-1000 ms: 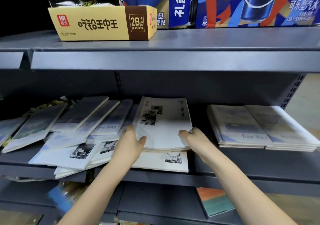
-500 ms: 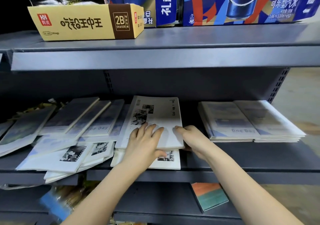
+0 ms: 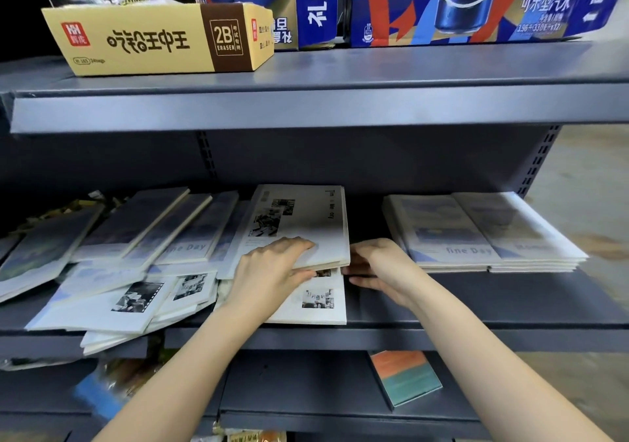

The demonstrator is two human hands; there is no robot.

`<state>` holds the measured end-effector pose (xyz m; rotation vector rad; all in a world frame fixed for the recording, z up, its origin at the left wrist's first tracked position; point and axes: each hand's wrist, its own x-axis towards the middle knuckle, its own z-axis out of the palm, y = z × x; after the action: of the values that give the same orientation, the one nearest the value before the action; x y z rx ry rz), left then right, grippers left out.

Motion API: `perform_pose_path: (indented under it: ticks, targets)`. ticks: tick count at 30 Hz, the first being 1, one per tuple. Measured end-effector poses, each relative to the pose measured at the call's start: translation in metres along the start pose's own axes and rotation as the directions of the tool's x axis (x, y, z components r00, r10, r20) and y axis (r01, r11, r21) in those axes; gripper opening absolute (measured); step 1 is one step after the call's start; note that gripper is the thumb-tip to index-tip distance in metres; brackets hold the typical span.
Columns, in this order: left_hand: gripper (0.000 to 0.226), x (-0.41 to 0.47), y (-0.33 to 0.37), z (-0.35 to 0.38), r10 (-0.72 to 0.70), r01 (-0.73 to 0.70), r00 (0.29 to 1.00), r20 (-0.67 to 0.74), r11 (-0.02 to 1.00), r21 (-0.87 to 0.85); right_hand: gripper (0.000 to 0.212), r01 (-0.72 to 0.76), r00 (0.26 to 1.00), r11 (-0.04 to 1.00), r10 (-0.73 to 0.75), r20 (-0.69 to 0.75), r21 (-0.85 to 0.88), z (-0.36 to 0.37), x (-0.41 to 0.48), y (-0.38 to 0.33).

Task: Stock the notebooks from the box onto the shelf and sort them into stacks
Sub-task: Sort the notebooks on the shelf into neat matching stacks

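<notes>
On the middle shelf (image 3: 493,309), centre front, the left hand (image 3: 272,271) gripped the white notebook stack (image 3: 306,223): fingers flat on the top cover, thumb under the front edge. Stack lay tilted, front edge lifted off a single photo-cover notebook (image 3: 316,305) at the shelf's front lip. Cover text was only partly legible.

Right hand (image 3: 377,268) sat at the stack's right front corner. Its fingertips ran into the shadow under the stack, so I could not tell whether it held anything.

Left part of the shelf: a loose pile of notebooks (image 3: 136,271), fanned and overlapping, blurred, some overhanging the front edge, cut off at frame left. Right end: two neat "fine Day" stacks (image 3: 476,237) side by side, apart from the hands.

Upper shelf (image 3: 340,101): 2B eraser carton (image 3: 153,40) at the left, blue cola cartons (image 3: 476,5) behind it and to the right, tops cut off. Lower shelf: orange-and-teal notebook (image 3: 405,377).
</notes>
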<state>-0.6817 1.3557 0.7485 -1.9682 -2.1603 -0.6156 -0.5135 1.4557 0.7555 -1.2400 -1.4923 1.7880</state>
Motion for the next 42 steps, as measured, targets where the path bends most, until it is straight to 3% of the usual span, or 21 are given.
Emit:
perform_pose_path:
  ticks: [4, 12, 17, 24, 30, 36, 42]
  targets:
    - [0.046, -0.001, 0.002, 0.005, -0.051, 0.051, 0.999, 0.003, 0.998, -0.021, 0.025, 0.004, 1.0, 1.0, -0.005, 0.018, 0.019, 0.004, -0.005, 0.005]
    - [0.053, -0.008, 0.006, 0.016, -0.122, 0.119, 0.991, -0.052, 0.991, -0.059, 0.027, -0.009, 0.997, 0.999, 0.013, -0.081, 0.05, 0.011, -0.005, 0.009]
    - [0.054, -0.009, 0.0, 0.023, -0.062, 0.059, 0.993, -0.099, 0.997, -0.04, 0.015, -0.083, 0.992, 0.938, 0.11, -0.061, 0.337, 0.008, -0.009, 0.008]
    - [0.071, -0.009, -0.005, 0.03, 0.108, -0.076, 0.971, -0.215, 0.986, 0.15, 0.016, -0.08, 0.995, 0.808, 0.097, 0.002, 0.584, 0.009, -0.017, 0.006]
    - [0.073, -0.004, -0.005, 0.027, 0.185, -0.139, 0.959, -0.216, 0.967, 0.212, 0.013, -0.055, 0.998, 0.859, 0.045, 0.033, 0.509, 0.008, -0.019, -0.003]
    - [0.074, 0.0, -0.008, 0.027, 0.151, -0.136, 0.981, -0.12, 0.982, 0.13, 0.015, -0.079, 0.997, 0.975, 0.073, 0.035, 0.21, 0.004, -0.021, 0.001]
    - [0.072, 0.002, -0.005, 0.026, 0.134, -0.126, 0.989, -0.066, 0.986, 0.11, 0.015, -0.088, 0.996, 0.992, 0.091, -0.019, 0.09, 0.011, -0.017, -0.001]
